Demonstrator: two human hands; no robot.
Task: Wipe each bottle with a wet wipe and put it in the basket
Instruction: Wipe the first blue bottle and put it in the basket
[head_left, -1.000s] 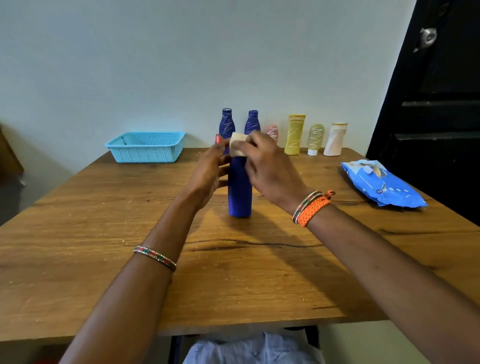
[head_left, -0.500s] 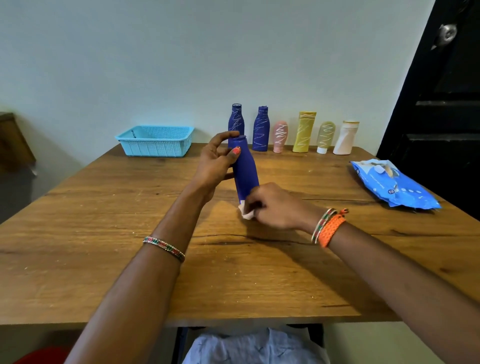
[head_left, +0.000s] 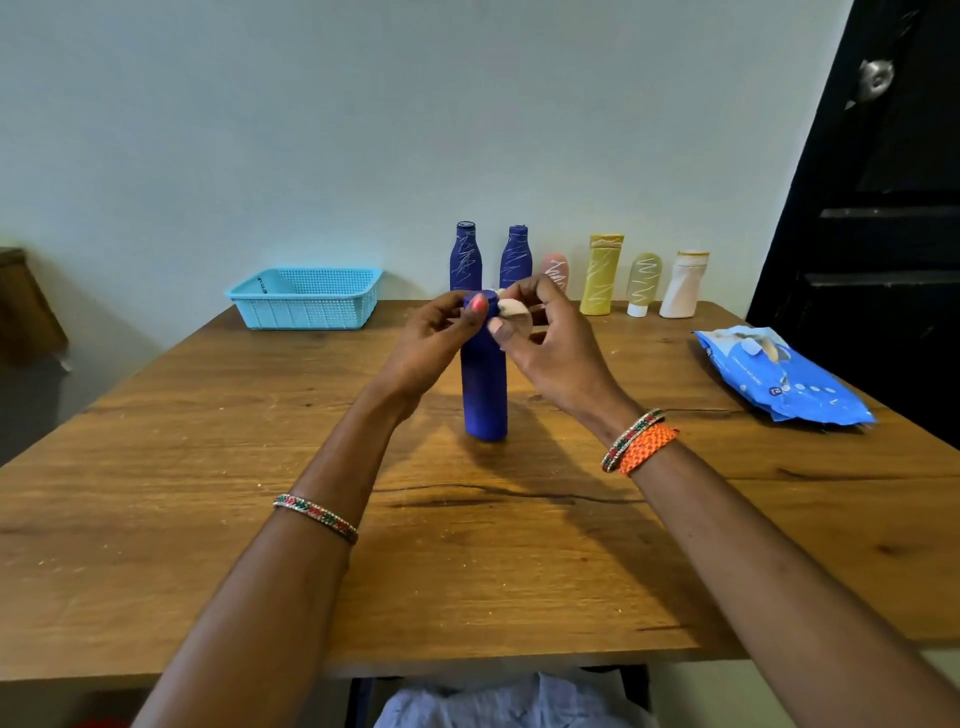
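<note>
A plain blue bottle (head_left: 484, 389) stands upright mid-table. My left hand (head_left: 434, 345) grips its neck from the left, thumb near the cap. My right hand (head_left: 550, 343) pinches a folded white wet wipe (head_left: 514, 312) against the bottle's top from the right. The light blue basket (head_left: 306, 299) sits at the back left with nothing visible inside. Along the wall stand scribbled bottles: two blue (head_left: 466, 257) (head_left: 516, 257), a pink one (head_left: 556, 270) partly hidden by my fingers, a yellow tube (head_left: 601, 275), a pale green one (head_left: 643, 283) and a white one (head_left: 684, 286).
A blue wet wipe pack (head_left: 779, 374) lies at the table's right edge, its flap open. The wooden table (head_left: 208, 493) has a dark crack across its middle. A dark door stands at the right; a brown object sits at the far left.
The bottle went from tilted to upright. My right hand with the wipe moved from the bottle's base up to its cap. My left hand stayed at the neck.
</note>
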